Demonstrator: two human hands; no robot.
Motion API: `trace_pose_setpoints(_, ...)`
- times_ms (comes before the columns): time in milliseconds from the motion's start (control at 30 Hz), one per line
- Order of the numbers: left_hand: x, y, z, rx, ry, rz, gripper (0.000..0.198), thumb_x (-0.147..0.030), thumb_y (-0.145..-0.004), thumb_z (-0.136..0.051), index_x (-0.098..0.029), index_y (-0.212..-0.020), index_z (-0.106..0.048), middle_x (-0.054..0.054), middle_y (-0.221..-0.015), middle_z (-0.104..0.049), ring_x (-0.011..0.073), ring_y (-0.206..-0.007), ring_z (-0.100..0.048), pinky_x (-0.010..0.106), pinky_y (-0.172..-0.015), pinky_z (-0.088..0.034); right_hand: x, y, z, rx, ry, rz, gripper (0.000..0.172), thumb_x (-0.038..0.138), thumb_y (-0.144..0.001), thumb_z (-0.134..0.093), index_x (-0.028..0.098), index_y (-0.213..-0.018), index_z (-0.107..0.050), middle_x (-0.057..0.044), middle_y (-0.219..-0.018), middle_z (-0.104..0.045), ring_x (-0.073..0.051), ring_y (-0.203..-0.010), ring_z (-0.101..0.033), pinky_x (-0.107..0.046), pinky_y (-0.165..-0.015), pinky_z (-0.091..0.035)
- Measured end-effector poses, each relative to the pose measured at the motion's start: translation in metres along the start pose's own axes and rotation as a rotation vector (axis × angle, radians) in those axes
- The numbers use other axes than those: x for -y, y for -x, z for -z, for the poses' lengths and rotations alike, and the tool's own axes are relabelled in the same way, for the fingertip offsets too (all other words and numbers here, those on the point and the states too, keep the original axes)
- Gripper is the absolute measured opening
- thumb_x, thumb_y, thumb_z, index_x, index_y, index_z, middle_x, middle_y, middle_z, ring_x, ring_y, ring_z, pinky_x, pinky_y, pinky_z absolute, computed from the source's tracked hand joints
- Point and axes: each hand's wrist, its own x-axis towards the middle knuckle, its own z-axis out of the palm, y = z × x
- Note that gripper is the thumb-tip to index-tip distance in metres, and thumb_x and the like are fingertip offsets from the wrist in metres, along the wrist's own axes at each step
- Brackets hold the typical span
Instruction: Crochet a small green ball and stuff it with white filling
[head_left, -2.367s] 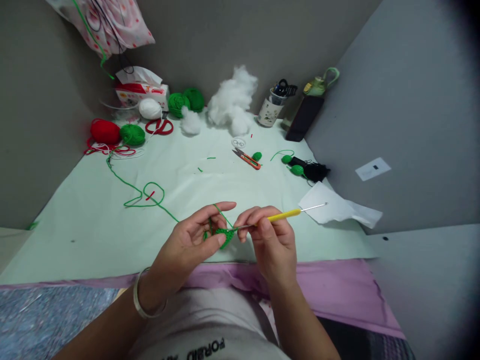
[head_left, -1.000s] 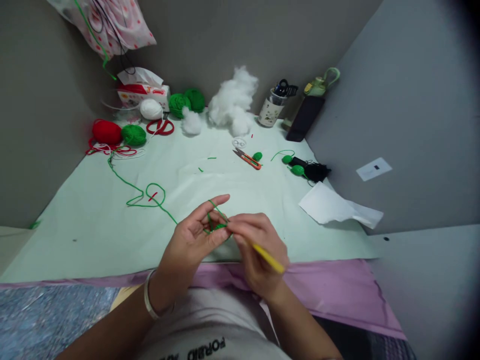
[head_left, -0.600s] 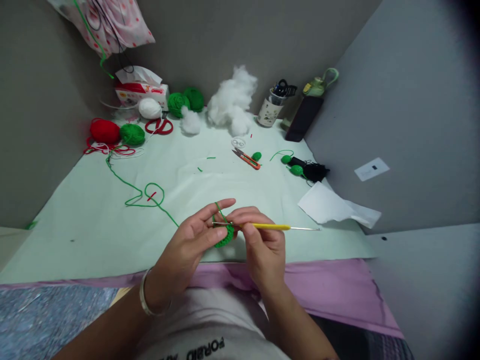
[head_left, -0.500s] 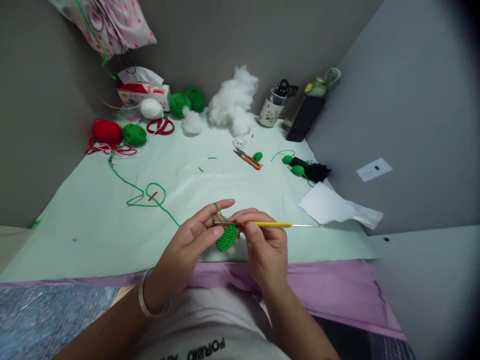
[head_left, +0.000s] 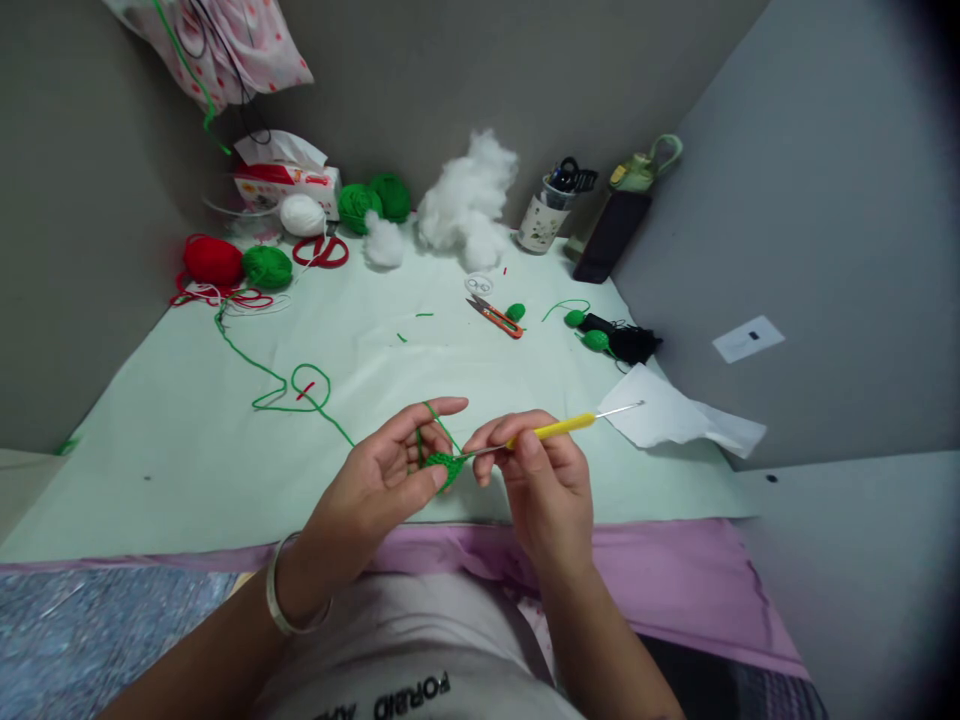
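Observation:
Close to the table's front edge, my left hand (head_left: pixel 390 465) pinches a small green crochet piece (head_left: pixel 448 464) between thumb and fingers. Green yarn (head_left: pixel 444 424) runs over its raised index finger. My right hand (head_left: pixel 544 480) grips a crochet hook (head_left: pixel 559 429) by its yellow handle, fingers closed round it. The hook's left tip meets the upper right edge of the crochet piece; its other metal end points right and slightly up. From my left hand the yarn trails across the cloth in a loop (head_left: pixel 328 389) toward a green yarn ball (head_left: pixel 267 267).
Orange thread snips (head_left: pixel 495 317) lie mid-table beside a small green crocheted ball (head_left: pixel 515 312). Behind are white stuffing (head_left: pixel 469 205), red scissors (head_left: pixel 321 252), red yarn (head_left: pixel 213 260) and a tissue box (head_left: pixel 289 190). To the right are white paper (head_left: pixel 652 408), black yarn (head_left: pixel 634 343) and a pen cup (head_left: pixel 543 220).
My right hand has moved right, away from my left. The hook has slid right with it and now tilts up to the right. The crochet piece has turned and shows less of its face.

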Motion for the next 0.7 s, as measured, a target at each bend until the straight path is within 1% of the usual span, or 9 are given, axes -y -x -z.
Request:
trace_pose_setpoints(100, -0.001, 0.002, -0.002, -0.056, -0.098, -0.029, 0.045, -0.019, -0.088, -0.075, -0.027, -0.132, -0.074, 0.002, -0.093, -0.063, 0.0166, -0.086, -0.059, 0.027, -0.078, -0.05, 0.001, 0.005, 0.002, 0.029, 0.127, 0.1, 0.021, 0.03, -0.107, -0.057, 0.023, -0.098, -0.074, -0.006, -0.094, -0.079, -0.015, -0.073, -0.069, -0.03, -0.066, -0.059)
trace_pose_setpoints(200, 0.0, 0.004, -0.005, -0.125, -0.217, -0.081, 0.047, -0.014, -0.088, -0.071, -0.028, -0.133, -0.074, 0.001, -0.093, -0.063, 0.0166, -0.089, -0.06, 0.029, -0.089, -0.05, 0.004, 0.01, 0.005, 0.097, 0.357, 0.256, 0.022, 0.02, -0.108, -0.053, 0.025, -0.107, -0.074, -0.006, -0.1, -0.078, -0.018, -0.084, -0.071, -0.034, -0.075, -0.06)
trace_pose_setpoints(267, -0.001, 0.005, -0.008, -0.151, -0.346, -0.162, 0.048, -0.012, -0.089, -0.069, -0.03, -0.133, -0.074, 0.0, -0.092, -0.063, 0.0161, -0.089, -0.061, 0.028, -0.092, -0.049, 0.007, 0.012, 0.006, 0.176, 0.534, 0.391, 0.023, 0.015, -0.106, -0.053, 0.026, -0.115, -0.071, -0.007, -0.103, -0.078, -0.02, -0.092, -0.073, -0.037, -0.081, -0.061)
trace_pose_setpoints(333, -0.002, 0.005, -0.009, -0.172, -0.482, -0.264, 0.046, -0.011, -0.089, -0.068, -0.028, -0.132, -0.074, 0.0, -0.092, -0.063, 0.0158, -0.088, -0.061, 0.028, -0.091, -0.05, 0.009, 0.013, 0.006, 0.24, 0.723, 0.525, 0.023, 0.016, -0.105, -0.054, 0.026, -0.121, -0.068, -0.009, -0.106, -0.078, -0.022, -0.096, -0.074, -0.038, -0.081, -0.062)
trace_pose_setpoints(400, -0.002, 0.005, -0.01, -0.194, -0.577, -0.36, 0.046, -0.009, -0.09, -0.066, -0.026, -0.132, -0.074, -0.001, -0.091, -0.063, 0.0152, -0.087, -0.062, 0.027, -0.089, -0.051, 0.011, 0.014, 0.006, 0.247, 0.871, 0.639, 0.022, 0.018, -0.106, -0.054, 0.024, -0.123, -0.066, -0.012, -0.109, -0.078, -0.022, -0.095, -0.074, -0.037, -0.078, -0.063)
trace_pose_setpoints(500, 0.0, 0.005, -0.01, -0.201, -0.643, -0.453, 0.047, -0.007, -0.091, -0.064, -0.025, -0.133, -0.071, -0.002, -0.092, -0.064, 0.0136, -0.088, -0.063, 0.026, -0.09, -0.051, 0.01, 0.017, 0.004, 0.211, 0.98, 0.721, 0.02, 0.016, -0.107, -0.053, 0.02, -0.123, -0.064, -0.013, -0.11, -0.078, -0.021, -0.096, -0.074, -0.034, -0.078, -0.064)
trace_pose_setpoints(533, 0.001, 0.005, -0.01, -0.207, -0.647, -0.461, 0.046, -0.007, -0.091, -0.064, -0.026, -0.133, -0.071, -0.002, -0.093, -0.065, 0.0131, -0.089, -0.063, 0.025, -0.091, -0.051, 0.01, 0.017, 0.004, 0.214, 1.01, 0.733, 0.021, 0.015, -0.107, -0.053, 0.02, -0.124, -0.064, -0.014, -0.111, -0.077, -0.021, -0.098, -0.074, -0.033, -0.079, -0.065)
trace_pose_setpoints(600, 0.003, 0.006, -0.011, -0.214, -0.613, -0.428, 0.046, -0.006, -0.09, -0.065, -0.027, -0.131, -0.072, -0.002, -0.097, -0.066, 0.012, -0.09, -0.063, 0.024, -0.092, -0.051, 0.007, 0.018, 0.004, 0.216, 1.077, 0.766, 0.024, 0.014, -0.106, -0.054, 0.02, -0.127, -0.064, -0.013, -0.113, -0.077, -0.021, -0.102, -0.074, -0.032, -0.081, -0.065)
trace_pose_setpoints(700, 0.004, 0.007, -0.014, -0.215, -0.457, -0.292, 0.048, -0.006, -0.087, -0.068, -0.03, -0.128, -0.074, -0.003, -0.099, -0.067, 0.011, -0.091, -0.063, 0.022, -0.09, -0.051, 0.0, 0.017, 0.004, 0.172, 1.086, 0.811, 0.032, 0.013, -0.104, -0.058, 0.025, -0.133, -0.064, -0.01, -0.111, -0.077, -0.02, -0.102, -0.075, -0.03, -0.079, -0.066)
